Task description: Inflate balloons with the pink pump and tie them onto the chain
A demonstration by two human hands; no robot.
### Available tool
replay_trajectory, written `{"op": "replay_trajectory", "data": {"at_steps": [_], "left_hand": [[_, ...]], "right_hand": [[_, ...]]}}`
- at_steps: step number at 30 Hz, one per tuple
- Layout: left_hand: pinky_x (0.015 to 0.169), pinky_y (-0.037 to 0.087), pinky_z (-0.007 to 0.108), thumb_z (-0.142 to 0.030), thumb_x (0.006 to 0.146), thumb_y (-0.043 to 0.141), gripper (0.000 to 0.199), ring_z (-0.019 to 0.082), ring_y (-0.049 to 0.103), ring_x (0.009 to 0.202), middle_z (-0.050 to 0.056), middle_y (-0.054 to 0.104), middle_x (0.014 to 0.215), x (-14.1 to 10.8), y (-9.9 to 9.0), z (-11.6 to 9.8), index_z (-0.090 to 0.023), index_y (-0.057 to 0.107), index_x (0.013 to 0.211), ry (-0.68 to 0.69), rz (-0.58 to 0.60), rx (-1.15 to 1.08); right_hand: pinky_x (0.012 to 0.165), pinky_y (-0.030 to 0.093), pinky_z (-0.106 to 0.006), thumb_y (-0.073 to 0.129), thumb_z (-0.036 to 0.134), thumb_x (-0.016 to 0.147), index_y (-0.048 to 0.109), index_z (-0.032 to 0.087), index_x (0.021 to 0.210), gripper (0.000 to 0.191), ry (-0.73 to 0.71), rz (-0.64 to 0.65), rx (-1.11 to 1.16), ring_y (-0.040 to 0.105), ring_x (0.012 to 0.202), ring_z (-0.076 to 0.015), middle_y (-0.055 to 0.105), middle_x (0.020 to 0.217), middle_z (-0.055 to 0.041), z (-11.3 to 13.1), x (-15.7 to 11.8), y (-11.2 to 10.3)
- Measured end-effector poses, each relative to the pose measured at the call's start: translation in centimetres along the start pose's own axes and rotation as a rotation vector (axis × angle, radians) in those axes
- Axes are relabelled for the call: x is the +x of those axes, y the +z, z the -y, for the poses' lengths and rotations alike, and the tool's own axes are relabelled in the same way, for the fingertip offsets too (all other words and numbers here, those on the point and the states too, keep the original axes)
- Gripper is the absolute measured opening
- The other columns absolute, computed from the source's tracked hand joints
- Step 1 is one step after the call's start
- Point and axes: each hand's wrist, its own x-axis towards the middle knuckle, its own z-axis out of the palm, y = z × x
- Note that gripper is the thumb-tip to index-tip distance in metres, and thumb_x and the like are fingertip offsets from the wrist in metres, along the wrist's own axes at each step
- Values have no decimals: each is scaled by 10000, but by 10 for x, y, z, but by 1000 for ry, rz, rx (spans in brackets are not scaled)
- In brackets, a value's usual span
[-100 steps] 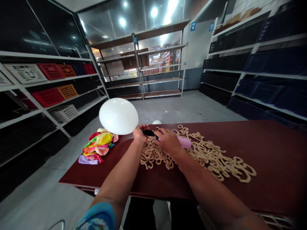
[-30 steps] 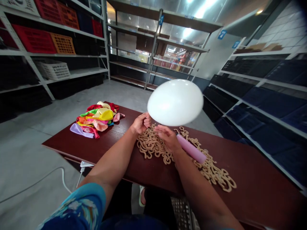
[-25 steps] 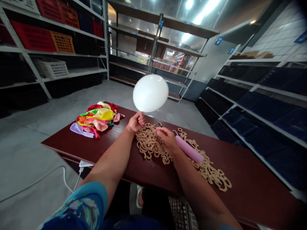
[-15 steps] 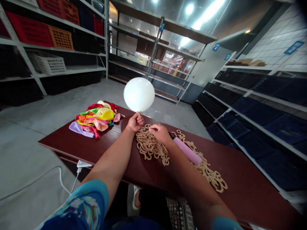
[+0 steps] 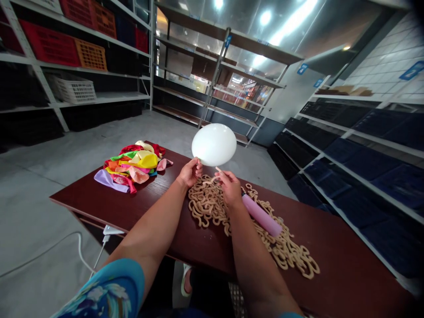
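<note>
Above the tan coils (image 5: 205, 198), the left hand (image 5: 192, 172) pinches the white balloon (image 5: 214, 144), right hand (image 5: 231, 187) raised, fingertips together

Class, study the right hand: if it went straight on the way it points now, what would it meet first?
Most likely the white balloon, just beyond the fingertips of the right hand, though this single view leaves depth unclear.

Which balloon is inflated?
The white balloon held by the left hand. It is round and full; those in the multicoloured pile lie limp on the table.
</note>
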Motion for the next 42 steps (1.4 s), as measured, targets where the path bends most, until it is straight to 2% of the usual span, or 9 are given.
{"op": "replay_trajectory", "data": {"at_steps": [5, 7, 10, 13, 16, 27, 34, 39, 42], "left_hand": [[360, 224, 165, -263, 783, 589, 163, 17, 345, 396, 22, 579, 735, -1, 10, 13, -119, 519, 749, 7, -47, 244], [350, 232, 175, -284, 777, 598, 185, 11, 340, 384, 46, 619, 806, -2, 15, 19, -112, 535, 762, 17, -62, 320], [342, 244, 185, -319, 786, 590, 211, 5, 338, 363, 65, 652, 878, -3, 21, 27, -116, 535, 763, 72, -92, 409], [343, 283, 192, -368, 798, 576, 246, 33, 384, 342, 40, 653, 710, -4, 22, 32, -127, 541, 769, 88, -98, 569], [364, 343, 201, -425, 820, 535, 288, 85, 458, 340, -10, 567, 485, -4, 21, 36, -137, 550, 821, 77, -100, 746], [501, 417, 255, -469, 865, 414, 337, 126, 516, 458, -1, 558, 531, -3, 8, 46, -170, 530, 760, 110, 3, 1156], [714, 377, 283, -316, 882, 416, 261, 159, 472, 709, 33, 512, 724, -1, 6, 34, -178, 522, 688, 394, -32, 1547], [736, 358, 254, -230, 816, 547, 201, 164, 434, 718, 34, 470, 698, -1, 7, 34, -194, 525, 619, 422, -70, 1387], [708, 361, 227, -167, 767, 598, 189, 158, 437, 712, 33, 466, 673, -2, 10, 35, -189, 547, 586, 382, -85, 1202]], "right_hand": [[580, 445, -244, 607, 410, 744, 641, 191, 918, 282, -47, 9, 12, 549, 594, -108, 594, 660, 18, -2, 3, -5], [578, 455, -258, 545, 407, 790, 644, 199, 950, 281, -112, 32, -182, 541, 584, -113, 588, 687, 7, -4, 3, -7], [682, 477, -310, 492, 346, 818, 668, 196, 885, 241, -356, 54, -564, 566, 704, -158, 605, 796, -45, -4, 3, -10], [802, 461, -339, 446, 265, 835, 672, 192, 865, 239, -572, 91, -758, 571, 840, -192, 618, 845, -75, -3, 3, -11], [819, 459, -320, 397, 227, 862, 660, 200, 924, 272, -629, 120, -764, 584, 870, -183, 645, 894, -74, 0, 2, -11], [699, 442, -282, 539, 335, 784, 612, 216, 755, 143, -442, 6, -749, 571, 686, -156, 647, 737, -16, 2, -2, -11], [478, 392, -230, 569, 419, 755, 524, 211, 790, 216, -53, 6, -86, 448, 447, -86, 543, 571, 53, 7, 3, -8], [632, 464, -246, 579, 417, 767, 543, 201, 799, 222, -211, -88, 20, 560, 641, -109, 587, 677, 16, 37, -2, -3], [711, 486, -287, 566, 421, 781, 577, 202, 862, 233, -270, -29, -49, 598, 729, -140, 631, 750, -11, 56, 0, 11]]}}
